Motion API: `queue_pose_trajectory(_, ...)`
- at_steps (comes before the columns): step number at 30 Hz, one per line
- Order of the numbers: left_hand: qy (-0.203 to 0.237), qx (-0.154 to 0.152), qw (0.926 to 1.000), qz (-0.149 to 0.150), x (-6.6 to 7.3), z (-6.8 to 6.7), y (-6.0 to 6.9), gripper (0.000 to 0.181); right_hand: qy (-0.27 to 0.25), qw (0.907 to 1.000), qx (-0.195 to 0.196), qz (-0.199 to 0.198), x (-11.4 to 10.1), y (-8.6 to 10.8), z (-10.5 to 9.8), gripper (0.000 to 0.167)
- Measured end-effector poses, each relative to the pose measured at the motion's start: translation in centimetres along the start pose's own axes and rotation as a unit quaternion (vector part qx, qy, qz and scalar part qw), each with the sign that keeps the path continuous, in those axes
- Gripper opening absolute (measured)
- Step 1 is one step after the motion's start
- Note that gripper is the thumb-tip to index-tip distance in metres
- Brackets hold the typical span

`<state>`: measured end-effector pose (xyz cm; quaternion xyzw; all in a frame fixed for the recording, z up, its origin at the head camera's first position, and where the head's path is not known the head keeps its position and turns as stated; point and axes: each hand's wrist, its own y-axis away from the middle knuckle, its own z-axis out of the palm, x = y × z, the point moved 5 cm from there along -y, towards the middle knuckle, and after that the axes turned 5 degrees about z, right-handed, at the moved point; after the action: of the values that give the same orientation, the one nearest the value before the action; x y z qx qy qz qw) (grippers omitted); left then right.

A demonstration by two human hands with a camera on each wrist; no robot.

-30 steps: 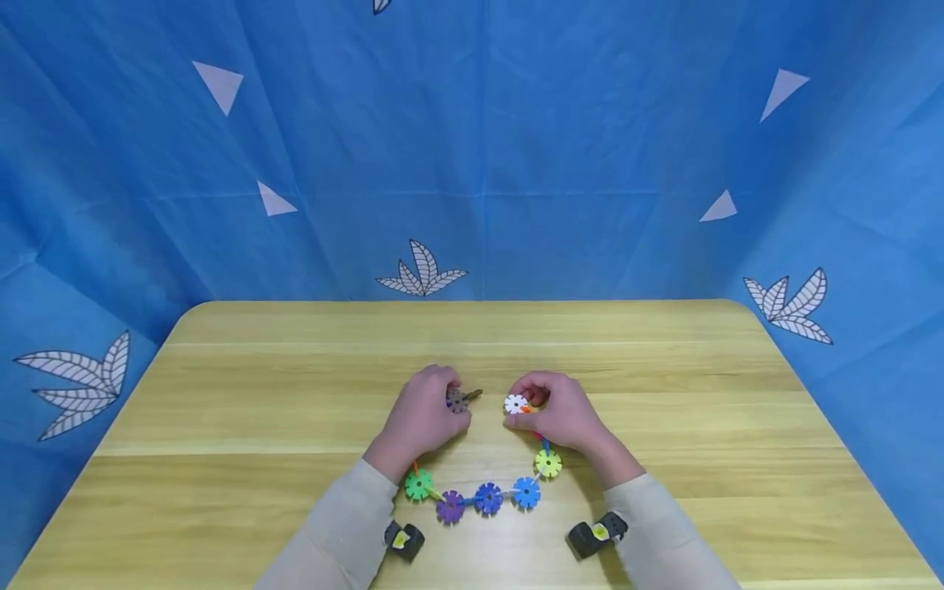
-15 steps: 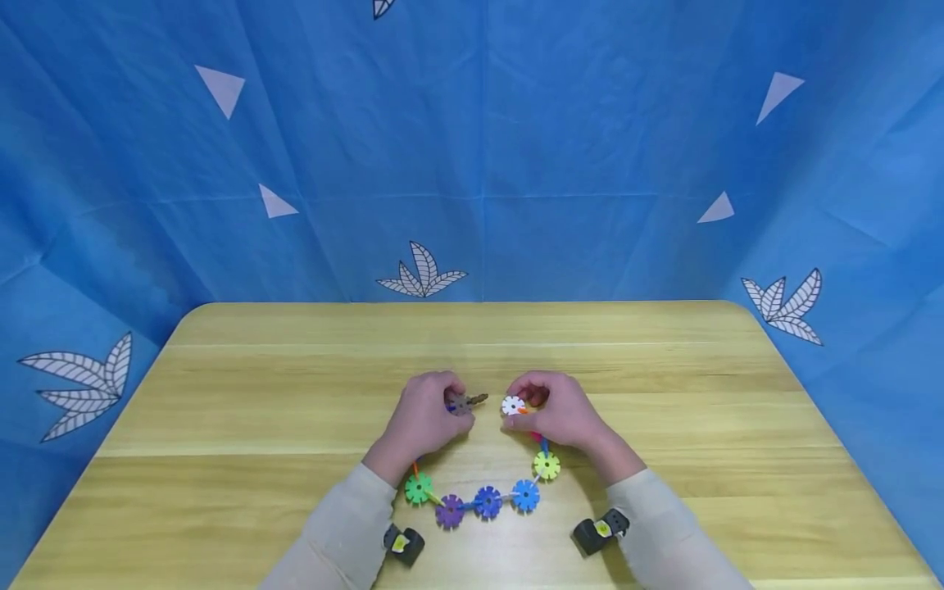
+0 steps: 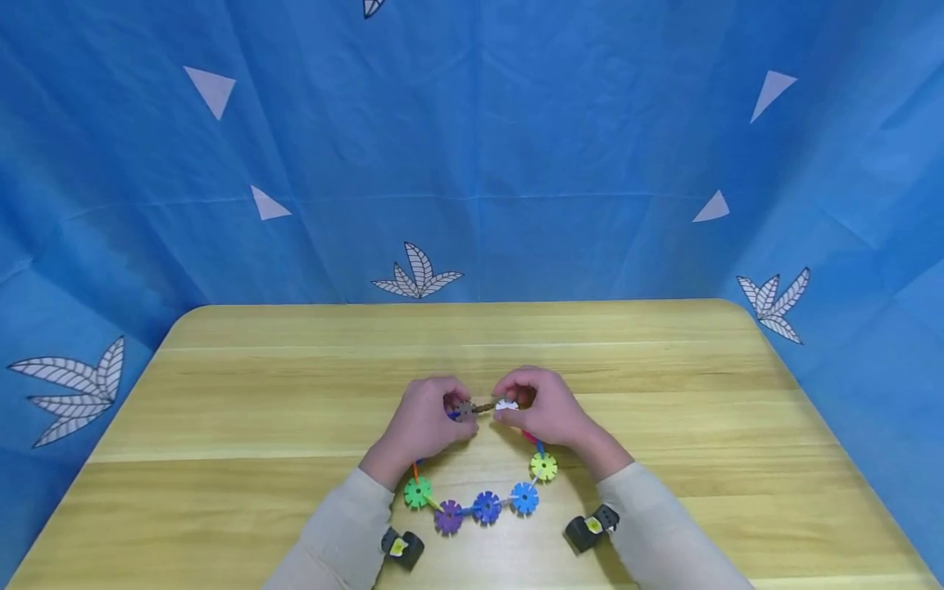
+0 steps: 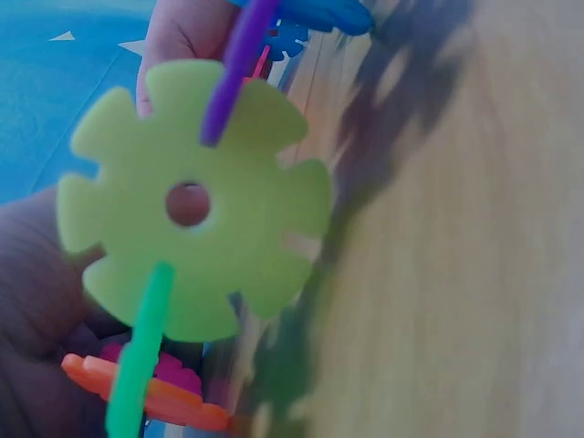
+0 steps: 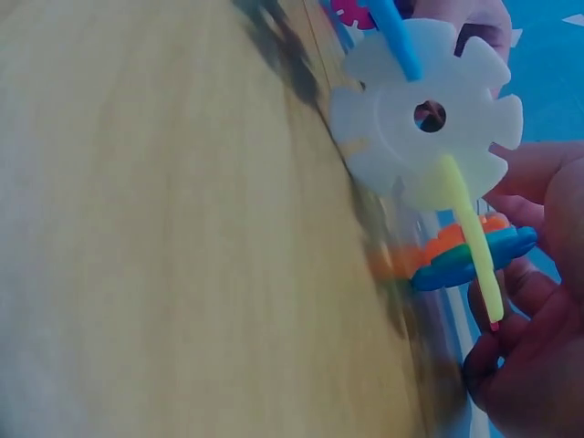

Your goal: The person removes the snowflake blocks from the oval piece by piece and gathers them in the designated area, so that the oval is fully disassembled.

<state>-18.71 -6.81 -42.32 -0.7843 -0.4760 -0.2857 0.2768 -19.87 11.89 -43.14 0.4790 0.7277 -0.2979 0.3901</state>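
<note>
Notched plastic discs form a curved chain on the table in the head view, with green [image 3: 418, 492], purple [image 3: 448, 518], dark blue [image 3: 487, 507], light blue [image 3: 524, 498] and yellow [image 3: 544, 466] discs lying flat. My left hand [image 3: 422, 426] pinches the brown disc [image 3: 463, 410] at one end. At the other end, the white disc [image 3: 506, 404] is between the thumb and fingers of my right hand [image 3: 549, 414]. An edge-on brown disc [image 3: 483, 408] bridges the gap, appearing to touch the white one. Close in the left wrist view hangs a yellow-green disc [image 4: 246, 201]; a whitish disc [image 5: 392, 137] fills the right one.
The wooden table [image 3: 664, 377] stretches out on both sides of the hands. Behind it hangs a blue cloth [image 3: 560, 147] printed with leaves and triangles. Black wrist cameras [image 3: 402, 547] sit on both sleeves, just above the tabletop.
Both hands have come closer together. The edge-on brown disc has moved right and the white disc left, so the gap between them has closed. The white disc now looks more tilted.
</note>
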Motion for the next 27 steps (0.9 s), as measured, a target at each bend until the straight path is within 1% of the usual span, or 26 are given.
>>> queue_pose_trajectory(7, 0.023, -0.005, 0.9997, 0.009, -0.1, 0.2, 0.1, 0.03, -0.004, 0.9996, -0.015, -0.022, -0.2, -0.5, 0.8, 0.021)
queue_pose_trajectory(12, 0.043, -0.003, 0.999, 0.012, -0.1, 0.2, 0.1, 0.029, -0.008, 0.9994, -0.017, -0.03, -0.4, -0.5, 1.0, 0.015)
queue_pose_trajectory(17, 0.071, 0.001, 0.9975, -0.001, -0.5, 0.2, 0.1, 0.029, -0.005, 0.9994, -0.015, -0.031, -0.2, -0.6, 1.2, 0.012)
queue_pose_trajectory(20, 0.08, 0.006, 0.9968, -0.007, -0.7, 0.3, 0.2, 0.029, -0.006, 0.9994, -0.012, -0.033, 0.0, -0.6, 1.4, 0.011)
queue_pose_trajectory(23, 0.081, 0.008, 0.9966, -0.009, -0.8, 0.2, 0.3, 0.03, -0.011, 0.9992, -0.011, -0.037, 0.0, -0.6, 1.6, 0.009)
queue_pose_trajectory(27, 0.073, 0.007, 0.9972, -0.015, -0.9, 0.1, 0.4, 0.03, -0.013, 0.9993, -0.014, -0.033, 0.0, -0.6, 1.8, 0.007)
